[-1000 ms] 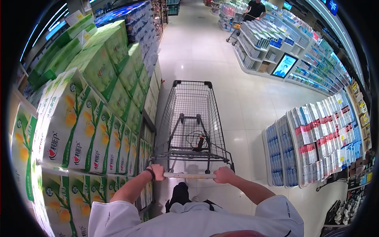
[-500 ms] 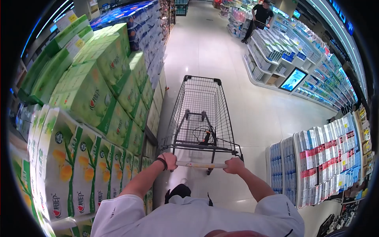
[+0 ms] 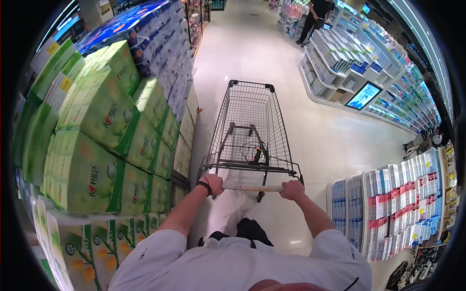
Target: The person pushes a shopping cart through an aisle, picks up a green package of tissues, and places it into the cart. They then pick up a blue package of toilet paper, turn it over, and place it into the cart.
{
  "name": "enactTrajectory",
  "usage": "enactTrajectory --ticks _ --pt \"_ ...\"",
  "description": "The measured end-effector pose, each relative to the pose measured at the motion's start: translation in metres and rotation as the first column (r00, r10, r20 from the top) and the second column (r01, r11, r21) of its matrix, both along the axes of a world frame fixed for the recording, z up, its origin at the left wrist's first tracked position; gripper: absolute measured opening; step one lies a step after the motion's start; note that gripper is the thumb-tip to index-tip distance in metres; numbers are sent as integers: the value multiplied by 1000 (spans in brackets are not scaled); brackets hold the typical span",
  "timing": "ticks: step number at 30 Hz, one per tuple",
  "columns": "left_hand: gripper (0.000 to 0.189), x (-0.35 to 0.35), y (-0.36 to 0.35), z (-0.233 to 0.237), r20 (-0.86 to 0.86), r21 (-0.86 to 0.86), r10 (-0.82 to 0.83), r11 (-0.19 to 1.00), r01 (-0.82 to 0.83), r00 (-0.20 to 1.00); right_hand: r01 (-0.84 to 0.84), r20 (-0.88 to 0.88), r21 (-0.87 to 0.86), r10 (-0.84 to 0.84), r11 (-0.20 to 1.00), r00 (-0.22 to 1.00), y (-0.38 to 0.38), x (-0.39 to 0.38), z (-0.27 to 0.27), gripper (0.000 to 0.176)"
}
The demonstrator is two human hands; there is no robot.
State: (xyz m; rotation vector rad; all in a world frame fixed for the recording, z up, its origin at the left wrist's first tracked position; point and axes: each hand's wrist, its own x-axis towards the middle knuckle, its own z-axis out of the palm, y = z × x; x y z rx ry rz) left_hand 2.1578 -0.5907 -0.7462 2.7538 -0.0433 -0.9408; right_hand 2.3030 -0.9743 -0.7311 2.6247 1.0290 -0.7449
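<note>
A black wire shopping cart [image 3: 255, 116] stands in front of me, its basket showing bare mesh and the wheel frame beneath. My left hand [image 3: 212, 184] is closed around the left end of the pale cart handle [image 3: 252, 188], a dark band on its wrist. At the right end of the same bar, the fingers of my right hand [image 3: 293, 190] are wrapped round it. Both arms reach forward from white sleeves. Near the cart's back end, a black and orange piece [image 3: 256, 155] with a thin cable shows through the wire.
Green tissue packs [image 3: 104, 179] are stacked high close on my left, with blue-and-white packs [image 3: 162, 43] beyond. To the right stand a boxed-goods rack [image 3: 400, 199] and a white shelf island with a lit screen [image 3: 363, 95]. A person in black [image 3: 316, 17] stands farther up the pale floor [image 3: 233, 43].
The cart and I have moved forward along the aisle; the green stacks on the left have slid back toward me. My hands keep their hold on the handle, and my legs have shifted.
</note>
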Motion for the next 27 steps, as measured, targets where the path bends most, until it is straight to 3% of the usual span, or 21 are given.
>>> enactTrajectory --ticks 6,12,15,27 --pt "38 77 22 -15 38 45 -35 998 33 999 -15 19 63 13 998 1000 16 82 -16 35" --pt "33 160 49 -23 56 115 39 992 -45 998 9 -6 87 -8 996 1000 47 167 -21 36" --pt "34 196 63 -28 41 155 52 986 -57 998 -63 78 203 48 977 996 57 205 -35 31" --pt "37 309 111 -37 65 173 96 979 -106 993 -18 45 176 10 984 999 117 332 -49 33"
